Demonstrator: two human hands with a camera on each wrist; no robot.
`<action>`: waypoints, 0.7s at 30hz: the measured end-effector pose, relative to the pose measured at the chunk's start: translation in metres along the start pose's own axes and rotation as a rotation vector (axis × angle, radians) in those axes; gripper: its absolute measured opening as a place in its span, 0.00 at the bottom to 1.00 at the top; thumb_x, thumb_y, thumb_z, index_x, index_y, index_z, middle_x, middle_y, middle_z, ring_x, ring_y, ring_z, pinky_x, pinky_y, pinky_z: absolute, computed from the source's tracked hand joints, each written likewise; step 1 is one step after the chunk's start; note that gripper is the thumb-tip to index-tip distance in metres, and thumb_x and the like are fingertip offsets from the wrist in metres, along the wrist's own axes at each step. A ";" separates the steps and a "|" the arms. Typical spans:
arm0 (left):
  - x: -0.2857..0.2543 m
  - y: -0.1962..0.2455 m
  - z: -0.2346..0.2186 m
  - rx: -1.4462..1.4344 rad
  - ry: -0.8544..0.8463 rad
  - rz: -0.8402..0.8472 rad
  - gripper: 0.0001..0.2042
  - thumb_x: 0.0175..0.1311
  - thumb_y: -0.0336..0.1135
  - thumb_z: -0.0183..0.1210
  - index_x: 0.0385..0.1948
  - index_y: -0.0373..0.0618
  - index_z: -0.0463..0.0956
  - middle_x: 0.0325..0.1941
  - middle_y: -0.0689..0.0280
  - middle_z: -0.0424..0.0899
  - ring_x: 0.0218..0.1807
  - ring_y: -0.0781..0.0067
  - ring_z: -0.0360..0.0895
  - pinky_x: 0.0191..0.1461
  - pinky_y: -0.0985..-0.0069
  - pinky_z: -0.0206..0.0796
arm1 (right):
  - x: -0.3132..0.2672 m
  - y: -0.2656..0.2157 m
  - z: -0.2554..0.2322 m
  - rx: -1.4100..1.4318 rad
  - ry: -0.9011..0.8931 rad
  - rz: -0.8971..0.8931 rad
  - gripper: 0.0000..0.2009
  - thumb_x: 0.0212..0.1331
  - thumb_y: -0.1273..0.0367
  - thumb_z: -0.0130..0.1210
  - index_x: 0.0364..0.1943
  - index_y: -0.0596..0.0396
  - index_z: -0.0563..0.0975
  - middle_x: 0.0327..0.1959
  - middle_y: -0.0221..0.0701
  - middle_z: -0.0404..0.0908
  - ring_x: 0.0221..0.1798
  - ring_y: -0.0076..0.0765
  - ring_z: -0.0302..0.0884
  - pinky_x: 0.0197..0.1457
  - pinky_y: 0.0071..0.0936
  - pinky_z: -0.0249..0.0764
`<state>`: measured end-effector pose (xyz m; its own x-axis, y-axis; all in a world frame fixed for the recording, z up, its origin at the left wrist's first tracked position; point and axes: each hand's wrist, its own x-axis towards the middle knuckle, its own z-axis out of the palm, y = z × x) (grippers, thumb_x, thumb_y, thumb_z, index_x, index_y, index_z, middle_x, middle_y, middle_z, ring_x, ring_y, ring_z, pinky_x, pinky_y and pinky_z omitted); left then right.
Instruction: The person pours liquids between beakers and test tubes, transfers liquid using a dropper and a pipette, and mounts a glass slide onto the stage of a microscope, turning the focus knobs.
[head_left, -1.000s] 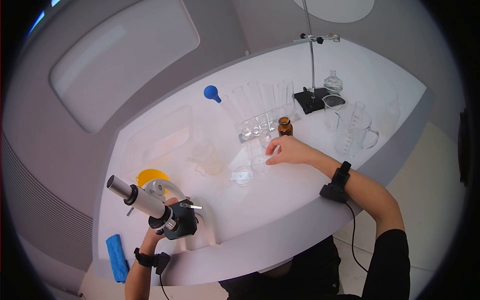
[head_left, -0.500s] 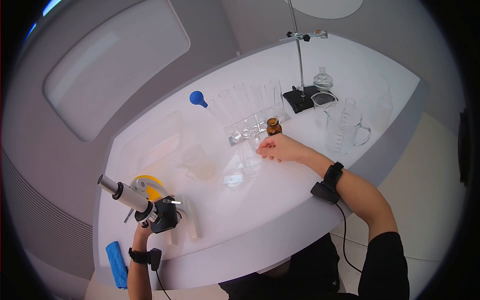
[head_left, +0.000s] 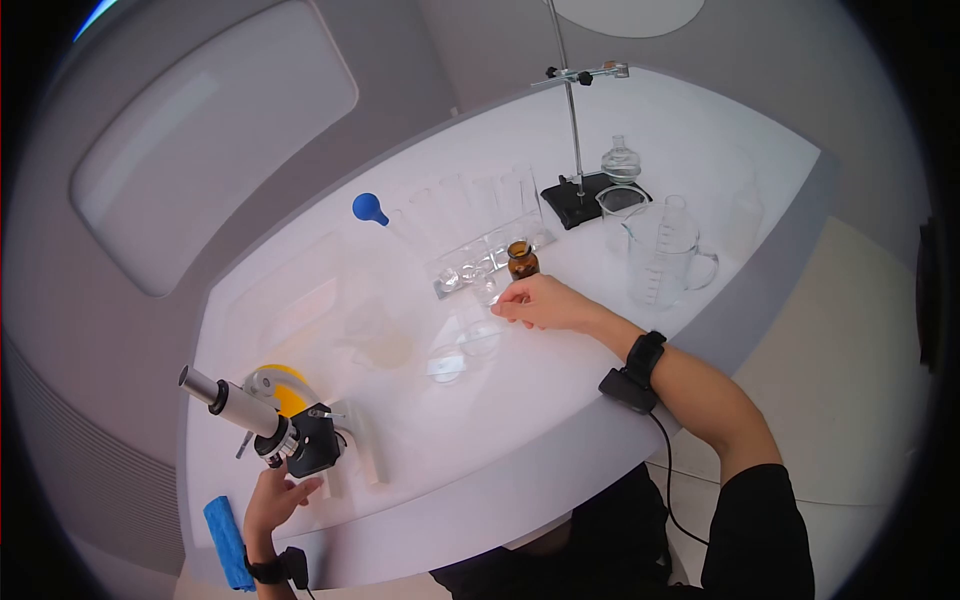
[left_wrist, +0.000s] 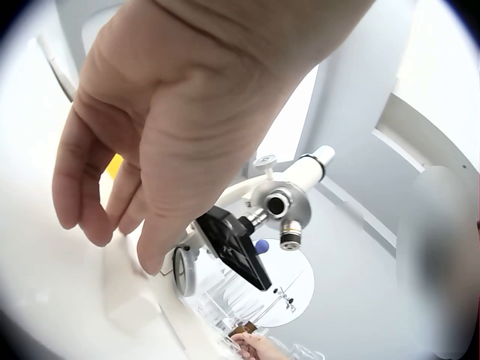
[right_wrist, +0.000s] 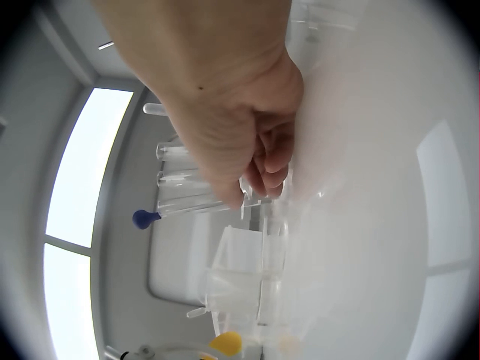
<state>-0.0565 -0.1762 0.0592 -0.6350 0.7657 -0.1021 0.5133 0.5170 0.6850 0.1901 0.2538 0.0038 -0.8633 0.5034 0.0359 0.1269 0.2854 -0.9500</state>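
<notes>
"How are the hands?"

"Well apart. I have the left hand (head_left: 278,500) just beside the microscope (head_left: 245,408), by the near left corner of the worktop (head_left: 420,450), fingers loosely bent around nothing. My right hand (head_left: 545,303) is over the middle, thumb and forefinger close; I cannot tell whether they pinch something clear."

"What surrounds that one?"

"A brown bottle (head_left: 522,262) stands upright just beyond it. Toward the near left corner, I see a glass slide (head_left: 445,367) overlapping a clear round dish (head_left: 452,379)."

"Farther out?"

"A test-tube rack (head_left: 470,270) beyond the bottle, a black-based stand (head_left: 570,205) nearer the far edge, a glass jug (head_left: 650,265) toward the right edge."
</notes>
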 end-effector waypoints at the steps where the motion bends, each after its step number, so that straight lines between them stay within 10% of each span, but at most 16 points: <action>1: -0.012 0.007 -0.004 0.137 -0.050 -0.090 0.15 0.57 0.34 0.67 0.44 0.40 0.79 0.29 0.65 0.83 0.26 0.77 0.80 0.29 0.78 0.72 | -0.001 -0.001 0.000 -0.020 0.011 -0.009 0.18 0.60 0.56 0.61 0.35 0.60 0.81 0.26 0.28 0.79 0.24 0.21 0.72 0.27 0.22 0.69; 6: -0.066 0.055 0.003 0.488 -0.278 0.025 0.14 0.58 0.39 0.68 0.44 0.45 0.83 0.36 0.64 0.86 0.24 0.74 0.80 0.28 0.80 0.71 | 0.001 0.004 0.002 -0.063 0.027 -0.025 0.19 0.59 0.55 0.62 0.32 0.61 0.82 0.22 0.27 0.78 0.22 0.21 0.72 0.27 0.22 0.68; 11: -0.040 0.105 0.042 -0.087 -0.688 0.574 0.08 0.63 0.38 0.64 0.39 0.47 0.85 0.36 0.66 0.87 0.22 0.74 0.77 0.28 0.80 0.69 | 0.007 0.005 0.004 -0.130 0.048 0.011 0.19 0.58 0.56 0.63 0.33 0.62 0.82 0.21 0.27 0.78 0.22 0.19 0.71 0.26 0.21 0.67; 21: 0.082 0.127 0.148 -0.846 -0.323 0.261 0.09 0.72 0.38 0.53 0.42 0.43 0.74 0.24 0.74 0.72 0.19 0.88 0.63 0.22 0.87 0.55 | 0.001 -0.003 0.008 -0.134 0.087 0.056 0.15 0.60 0.60 0.62 0.31 0.60 0.82 0.20 0.25 0.77 0.22 0.17 0.69 0.25 0.17 0.65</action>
<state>0.0421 0.0089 0.0310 -0.3031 0.9527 0.0200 -0.0541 -0.0381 0.9978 0.1853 0.2467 0.0043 -0.8084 0.5884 0.0165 0.2426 0.3586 -0.9014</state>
